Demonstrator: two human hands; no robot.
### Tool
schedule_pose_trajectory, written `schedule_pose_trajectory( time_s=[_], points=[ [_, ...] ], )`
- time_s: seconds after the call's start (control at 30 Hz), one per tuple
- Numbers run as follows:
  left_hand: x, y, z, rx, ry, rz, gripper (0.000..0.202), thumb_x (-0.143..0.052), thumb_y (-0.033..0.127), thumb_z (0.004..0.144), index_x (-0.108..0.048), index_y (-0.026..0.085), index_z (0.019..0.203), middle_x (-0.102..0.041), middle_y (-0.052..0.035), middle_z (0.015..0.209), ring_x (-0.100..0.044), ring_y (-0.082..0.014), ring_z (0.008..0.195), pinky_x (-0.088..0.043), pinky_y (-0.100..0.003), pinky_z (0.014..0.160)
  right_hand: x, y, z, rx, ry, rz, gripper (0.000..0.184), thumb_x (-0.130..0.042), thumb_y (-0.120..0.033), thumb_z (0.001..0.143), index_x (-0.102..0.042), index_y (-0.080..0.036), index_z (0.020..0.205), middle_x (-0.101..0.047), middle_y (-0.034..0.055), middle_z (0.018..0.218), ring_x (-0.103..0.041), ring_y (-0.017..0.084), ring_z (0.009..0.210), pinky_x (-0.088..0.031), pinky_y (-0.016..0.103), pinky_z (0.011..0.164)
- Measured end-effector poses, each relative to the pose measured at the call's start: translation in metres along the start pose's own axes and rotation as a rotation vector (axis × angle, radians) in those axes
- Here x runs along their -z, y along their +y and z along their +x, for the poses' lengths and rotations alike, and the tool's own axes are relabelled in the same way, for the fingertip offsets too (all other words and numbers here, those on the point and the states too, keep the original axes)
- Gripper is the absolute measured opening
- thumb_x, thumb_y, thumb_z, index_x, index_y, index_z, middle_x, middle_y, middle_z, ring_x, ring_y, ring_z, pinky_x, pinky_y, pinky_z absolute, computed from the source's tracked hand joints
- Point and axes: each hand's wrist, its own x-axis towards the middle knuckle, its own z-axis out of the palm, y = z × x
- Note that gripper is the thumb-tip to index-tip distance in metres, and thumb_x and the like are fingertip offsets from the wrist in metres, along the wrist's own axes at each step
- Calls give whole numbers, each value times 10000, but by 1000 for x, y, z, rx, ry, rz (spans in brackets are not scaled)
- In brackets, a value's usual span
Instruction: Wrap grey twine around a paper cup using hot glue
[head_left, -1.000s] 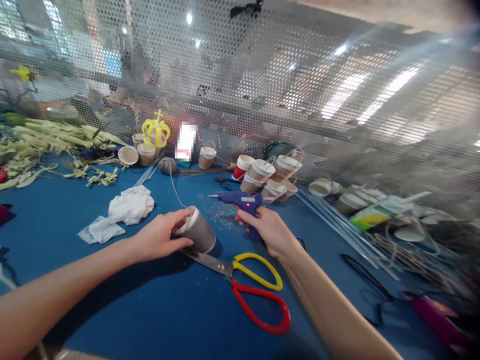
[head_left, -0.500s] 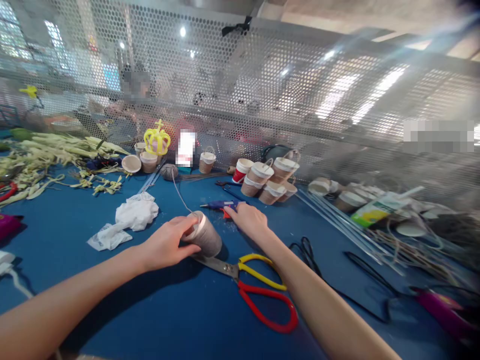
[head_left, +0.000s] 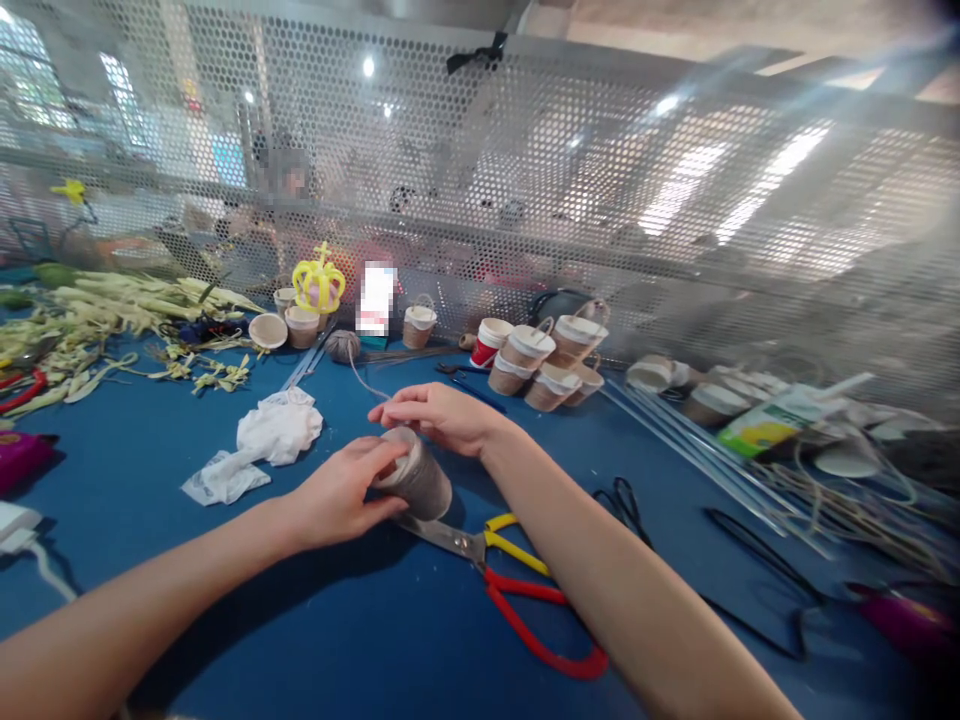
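Observation:
My left hand (head_left: pixel 337 495) is wrapped round a paper cup (head_left: pixel 421 482) covered in grey-brown twine, which lies tilted on the blue table (head_left: pixel 300 620). Just above the cup's rim, my right hand (head_left: pixel 442 415) has its fingers pressed together, pointing left. They meet a strand of twine (head_left: pixel 358 378) that runs back to a twine ball (head_left: pixel 343 345). Red and yellow scissors (head_left: pixel 525 600) lie under and to the right of the cup. The glue gun is hidden behind my right hand.
A white crumpled cloth (head_left: pixel 274 430) lies to the left. Several twine-wrapped cups (head_left: pixel 544 360) and a yellow crown (head_left: pixel 318 282) stand by the perforated metal screen (head_left: pixel 525 200). Pale leaf strips (head_left: pixel 112 310) are piled far left, with clear sticks (head_left: pixel 675 430), black cables (head_left: pixel 750 590) and clutter to the right.
My right hand laid the blue glue gun down on the table, let go of it and moved left to the cup's rim. My left hand stayed on the cup.

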Motion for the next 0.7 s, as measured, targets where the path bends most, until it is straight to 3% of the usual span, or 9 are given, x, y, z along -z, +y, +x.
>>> schedule_pose_trajectory(
  time_s=[0.13,0.3,0.7],
  points=[
    [1,-3,1,59,-9,-59,414,-552,261,747,-453,154,1135,-594,-111,1049,-563,-225,923,-452,-354,789,4,-4,-22,152,222,38,156,-633,-309,672,-624,-154,677,-640,10,770,-540,79,679,-409,221,664],
    [0,-5,1,131,-13,-135,426,-539,308,760,-460,135,1141,-607,-106,1018,-586,-207,863,-461,-331,761,7,0,-41,184,407,7,208,-620,-369,680,-605,-161,685,-591,-15,629,-507,78,572,-362,212,513],
    [1,-4,2,132,-30,-154,336,-540,277,772,-523,168,1089,-621,-75,1020,-568,-206,911,-442,-315,800,10,17,-32,199,539,-174,230,-596,-385,678,-609,-156,678,-600,5,621,-528,110,594,-399,238,559]
  ],
)
